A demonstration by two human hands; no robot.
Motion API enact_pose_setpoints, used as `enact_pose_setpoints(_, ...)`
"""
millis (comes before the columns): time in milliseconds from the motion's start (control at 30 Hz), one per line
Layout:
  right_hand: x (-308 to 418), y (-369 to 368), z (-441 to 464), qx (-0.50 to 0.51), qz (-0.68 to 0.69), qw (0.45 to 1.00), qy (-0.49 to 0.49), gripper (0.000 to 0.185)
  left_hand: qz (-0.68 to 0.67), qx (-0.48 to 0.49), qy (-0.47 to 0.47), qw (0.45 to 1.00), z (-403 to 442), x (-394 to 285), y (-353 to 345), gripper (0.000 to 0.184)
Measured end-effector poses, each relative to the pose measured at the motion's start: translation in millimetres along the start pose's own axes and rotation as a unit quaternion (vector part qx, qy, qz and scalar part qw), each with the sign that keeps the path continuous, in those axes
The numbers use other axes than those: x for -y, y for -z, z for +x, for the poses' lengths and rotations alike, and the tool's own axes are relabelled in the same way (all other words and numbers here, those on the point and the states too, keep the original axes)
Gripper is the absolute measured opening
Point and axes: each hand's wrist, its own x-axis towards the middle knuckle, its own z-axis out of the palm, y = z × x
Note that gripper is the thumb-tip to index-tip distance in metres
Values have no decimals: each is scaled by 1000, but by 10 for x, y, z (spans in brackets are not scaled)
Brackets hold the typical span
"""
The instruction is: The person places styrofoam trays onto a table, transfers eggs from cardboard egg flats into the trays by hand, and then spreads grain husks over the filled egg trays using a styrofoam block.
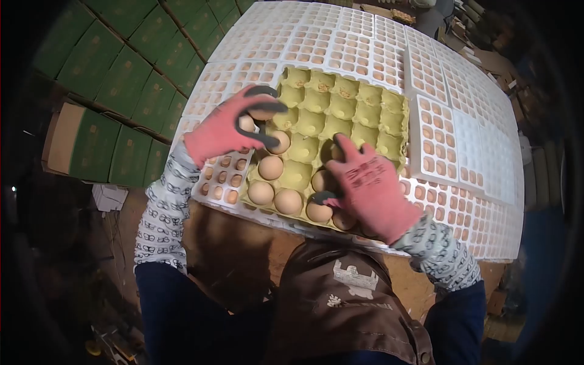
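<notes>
Eggs [271, 166] sit in the near-left part of a yellow tray [304, 146], with its near row filled as far as it shows. They lie below and to the right of the left grip [222, 125], and to the left of and beneath the right grip [374, 191].

Left grip: pink glove with dark fingertips, partly closed, fingers and thumb curved round two held eggs [261, 113] at the tray's left edge. Its thumb is at a seated egg [279, 142] just inside that edge.

Right grip: same glove type, palm down over the near-right part of the tray, fingers spread. An egg [336, 152] shows partly under its fingers; whether it is grasped cannot be told. The thumb reaches left, over the near rows.

Edges and room: bare cells extend from the right of the left grip to the far edge, and ahead of the right grip to the right edge. The near edge runs just below the right grip's thumb. White trays [353, 52] of eggs lie around the left, far and right edges; a raised white tray [435, 139] stands close beside the right edge, narrowing the side room there. Green boxes [123, 76] are stacked left of the left grip, well apart.
</notes>
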Motion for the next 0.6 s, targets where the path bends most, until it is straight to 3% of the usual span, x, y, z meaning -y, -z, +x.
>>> enact_pose_setpoints(33, 4, -111, 27, -82, -19, 995, 47, 41, 233, 26, -30, 972, 67, -92, -85, 55)
enact_pose_setpoints(67, -24, -100, 34, -76, -6, 995, 58, 41, 451, 50, -58, 889, 109, -160, -155, 55)
enact_pose_setpoints(133, -129, -77, 54, -67, 20, 994, 81, 41, 476, 100, -66, 871, 152, -175, -145, 52)
enact_pose_setpoints(167, -242, -65, 4, -49, 210, 975, 44, 39, 491, 126, -74, 859, 206, -198, -108, 51)
enact_pose_setpoints(200, -425, -45, -82, -32, 391, 920, 3, 39, 451, 110, -62, 883, 208, -216, -59, 48)
enact_pose_setpoints(267, -858, 22, -306, 0, 696, 713, -80, 41, 359, 76, -44, 929, 116, -239, 16, 42)
enact_pose_setpoints(300, -1029, 79, -470, -19, 672, 731, -117, 51, 221, 52, -31, 973, 121, -335, 24, 41)
enact_pose_setpoints(333, -1272, -10, -682, 7, 750, 647, -139, 59, 76, 40, -21, 996, 162, -457, 3, 41)
enact_pose_setpoints(400, -1695, -220, -1137, -29, 774, 613, -155, 60, -226, -18, 49, 973, 293, -555, -326, 39)
enact_pose_setpoints(433, -2048, -540, -1364, 11, 852, 507, -133, 56, -347, -58, 58, 934, 431, -595, -584, 39)
enact_pose_setpoints(500, -2706, -1233, -1898, -104, 695, 692, -168, 50, -420, -40, 76, 904, 936, -1129, -1182, 35)
enact_pose_setpoints(567, -3368, -1199, -2262, -166, 652, 692, -261, 46, -525, 40, 221, 821, 1591, -1600, -1918, 51)
enact_pose_setpoints(600, -3736, -1161, -2365, -197, 650, 667, -306, 43, -463, 155, 208, 848, 1914, -1633, -2234, 58)
